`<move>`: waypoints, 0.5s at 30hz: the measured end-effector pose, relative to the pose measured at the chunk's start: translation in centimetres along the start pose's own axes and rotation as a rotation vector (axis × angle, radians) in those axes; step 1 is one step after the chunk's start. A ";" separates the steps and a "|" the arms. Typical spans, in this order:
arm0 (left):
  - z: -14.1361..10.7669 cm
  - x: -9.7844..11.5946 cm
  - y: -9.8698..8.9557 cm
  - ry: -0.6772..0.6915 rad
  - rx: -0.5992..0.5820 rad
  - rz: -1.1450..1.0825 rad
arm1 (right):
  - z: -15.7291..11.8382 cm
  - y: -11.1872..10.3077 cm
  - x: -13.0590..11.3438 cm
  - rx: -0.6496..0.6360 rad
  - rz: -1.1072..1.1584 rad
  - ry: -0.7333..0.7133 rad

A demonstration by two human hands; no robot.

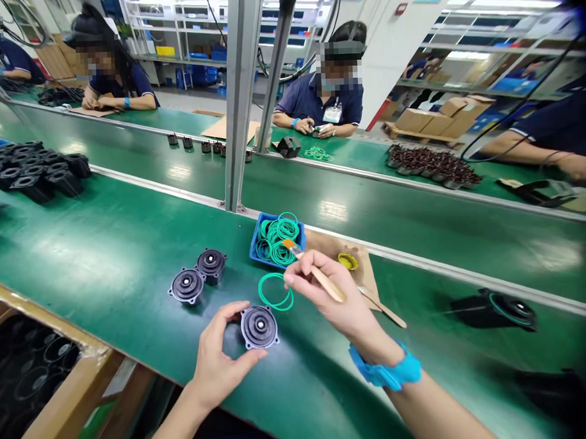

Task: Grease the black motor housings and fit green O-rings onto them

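My left hand (219, 358) curls its thumb and fingers around the rim of a round black part (259, 327) with a stepped top and small lugs, standing on the green bench. In my right hand (347, 307) is a paintbrush (330, 286) with a wooden handle, its orange bristles pointing up and to the left. Just below those fingertips lie loose green rubber rings (275, 301); whether the fingers touch them I cannot tell. Two similar round parts (186, 285) stand together left of my left hand. A blue bin (252, 250) heaped with green rings is beyond the brush.
Brown cardboard (372, 274) bears a yellow cap-like dish (347, 262) and a second brush (387, 311). Black housings lie at the right (493, 308) and far left (36, 167). A metal post (236, 106) rises behind the bin. Several people sit across the line.
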State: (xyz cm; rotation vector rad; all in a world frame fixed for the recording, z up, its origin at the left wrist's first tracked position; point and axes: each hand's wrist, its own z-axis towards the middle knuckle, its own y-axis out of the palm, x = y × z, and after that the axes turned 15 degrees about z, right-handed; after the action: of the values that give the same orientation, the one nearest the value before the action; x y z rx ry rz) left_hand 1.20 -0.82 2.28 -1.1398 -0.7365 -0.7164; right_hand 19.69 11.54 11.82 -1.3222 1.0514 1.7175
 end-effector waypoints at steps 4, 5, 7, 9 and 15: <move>0.0 0.1 0.0 0.056 0.033 0.045 | 1.9 -0.6 1.4 0.133 0.037 -0.092; 0.0 0.2 0.0 0.070 0.040 0.056 | 3.0 -1.2 1.8 0.171 0.022 -0.130; 0.1 0.6 -0.4 0.103 0.038 0.073 | 5.3 -2.4 2.4 0.216 -0.014 -0.182; 0.6 1.2 -1.1 0.134 0.018 0.105 | 7.3 -3.4 2.9 0.227 -0.053 -0.212; 5.9 3.8 -3.0 0.232 -0.025 0.370 | 8.7 -4.5 3.6 0.226 -0.135 -0.261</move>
State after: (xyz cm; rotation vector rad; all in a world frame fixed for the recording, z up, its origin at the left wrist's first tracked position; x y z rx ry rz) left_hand 0.09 3.64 8.39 -1.1523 -0.3094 -0.5319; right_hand 19.56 21.50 8.74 -0.9747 0.9511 1.5694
